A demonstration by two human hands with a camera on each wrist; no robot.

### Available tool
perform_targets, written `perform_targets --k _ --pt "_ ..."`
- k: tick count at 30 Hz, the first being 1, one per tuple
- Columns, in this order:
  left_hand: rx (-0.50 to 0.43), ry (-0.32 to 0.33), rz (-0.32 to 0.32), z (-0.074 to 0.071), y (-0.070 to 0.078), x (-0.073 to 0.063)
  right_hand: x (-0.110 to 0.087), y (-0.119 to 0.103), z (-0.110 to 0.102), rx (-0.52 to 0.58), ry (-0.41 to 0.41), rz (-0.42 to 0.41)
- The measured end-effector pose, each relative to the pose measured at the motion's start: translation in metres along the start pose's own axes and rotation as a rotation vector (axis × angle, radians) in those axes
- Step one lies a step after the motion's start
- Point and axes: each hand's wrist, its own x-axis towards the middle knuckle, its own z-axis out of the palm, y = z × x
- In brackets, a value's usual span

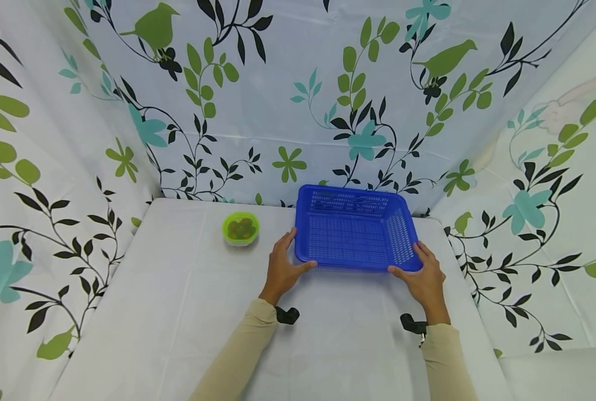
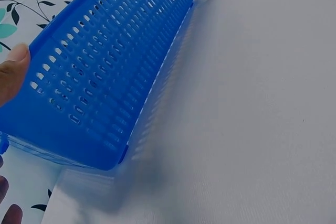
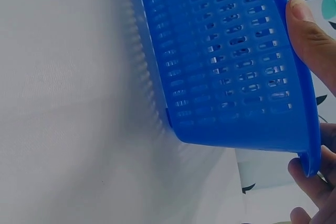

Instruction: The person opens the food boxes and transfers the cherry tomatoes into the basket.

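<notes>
A blue plastic basket [image 1: 350, 231] with slotted walls is held at its two near corners toward the back of the white table [image 1: 217, 312]. The inside of the basket shows no contents. My left hand [image 1: 281, 270] grips the near left corner, thumb [image 2: 16, 64] on the rim and fingers along the left side. At the near right corner my right hand [image 1: 424, 278] grips the rim, its thumb [image 3: 302, 17] on the front edge and fingers [image 3: 310, 182] under the side lip. Both wrist views show the basket's base close over the table, with a shadow beside it.
Left of the basket stands a small round tub [image 1: 240, 228] with a bright green rim and dark roundish things inside. Patterned curtains [image 1: 277, 100] with leaves and birds enclose the table at the back and both sides.
</notes>
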Motion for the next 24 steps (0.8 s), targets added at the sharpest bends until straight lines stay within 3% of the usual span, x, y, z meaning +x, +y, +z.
perform_targets --k 24 --pt "-0.002 0.006 0.025 0.025 0.010 0.003 0.007 0.015 -0.019 0.008 -0.018 0.032"
